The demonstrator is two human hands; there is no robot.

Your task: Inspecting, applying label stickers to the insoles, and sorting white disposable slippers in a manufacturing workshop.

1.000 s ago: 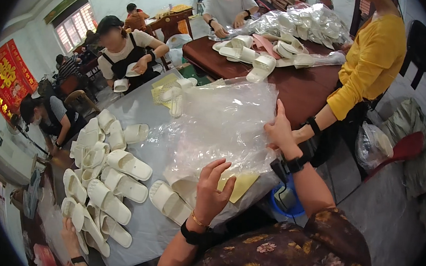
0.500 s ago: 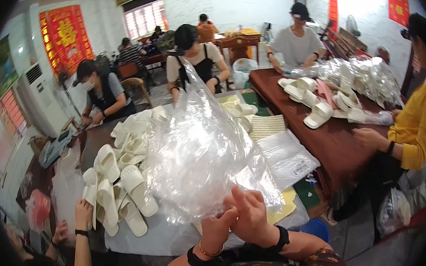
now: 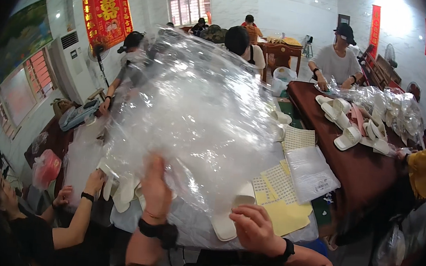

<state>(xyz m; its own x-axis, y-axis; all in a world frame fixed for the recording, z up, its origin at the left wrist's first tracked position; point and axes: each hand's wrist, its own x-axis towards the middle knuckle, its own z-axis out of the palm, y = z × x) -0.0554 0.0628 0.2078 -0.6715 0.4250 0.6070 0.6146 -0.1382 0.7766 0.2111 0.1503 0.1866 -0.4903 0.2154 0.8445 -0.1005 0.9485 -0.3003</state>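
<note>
A large clear plastic bag point(image 3: 189, 115) billows in front of me, puffed up over the table. My left hand point(image 3: 157, 191) is at its lower edge, closed on the film, with fingers blurred by motion. To the right, my right hand point(image 3: 257, 230) has bent fingers drawn together beside a white slipper point(image 3: 225, 224); what they pinch, if anything, I cannot make out. More white slippers point(image 3: 125, 194) lie partly hidden under the bag at the left. Right of the bag are yellow sheets of small labels point(image 3: 281, 187) and a flat clear-wrapped white packet point(image 3: 313, 174).
A co-worker's hand point(image 3: 96, 181) reaches in at the left, near more plastic film point(image 3: 81, 162). Across the gap, a brown-covered table point(image 3: 349, 162) carries slippers and clear bags. Other people sit or stand around both tables. A blue bucket point(image 3: 317, 246) stands below the right edge.
My hands, together before, have moved apart, the left one leftward and up. The bag has spread wider and higher, covering the slipper pile. The view has turned left.
</note>
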